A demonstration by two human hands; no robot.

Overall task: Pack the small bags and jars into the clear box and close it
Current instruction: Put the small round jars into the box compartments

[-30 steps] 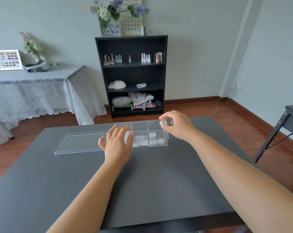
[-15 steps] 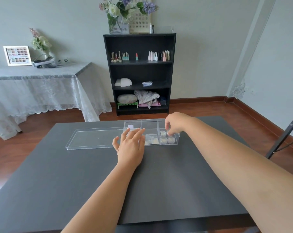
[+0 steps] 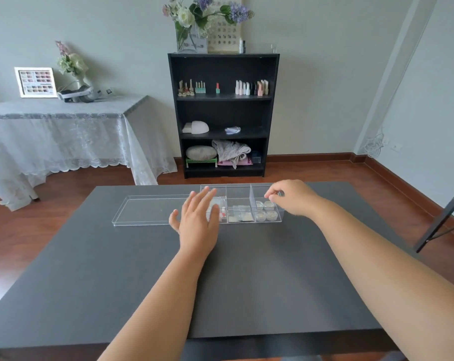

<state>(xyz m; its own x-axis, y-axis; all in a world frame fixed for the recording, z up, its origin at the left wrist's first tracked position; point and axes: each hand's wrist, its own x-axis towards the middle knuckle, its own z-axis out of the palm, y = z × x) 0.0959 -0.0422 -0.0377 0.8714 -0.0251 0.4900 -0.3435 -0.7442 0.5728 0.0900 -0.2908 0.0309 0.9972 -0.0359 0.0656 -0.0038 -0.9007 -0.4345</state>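
Observation:
The clear box (image 3: pixel 238 190) lies on the dark table, split into three compartments. Several small round jars (image 3: pixel 265 211) fill its right compartment. Small bags (image 3: pixel 240 213) lie in the middle one, and a bag with a red bit (image 3: pixel 222 209) shows in the left one. My left hand (image 3: pixel 197 220) hovers flat with fingers spread over the box's left end, partly hiding it. My right hand (image 3: pixel 292 198) is above the box's right end, fingertips pinched together just over the jars, with nothing visible in them. The clear lid (image 3: pixel 145 211) lies flat to the left of the box.
The dark table (image 3: pixel 220 277) reaches to the near edge. Behind it stand a black shelf unit (image 3: pixel 223 113) and a lace-covered side table (image 3: pixel 59 131). A black metal table leg (image 3: pixel 439 220) slants at the right edge.
My right hand carried a small jar down into the right compartment, let it go and now rises off the jars. My left hand stayed spread by the box's left end.

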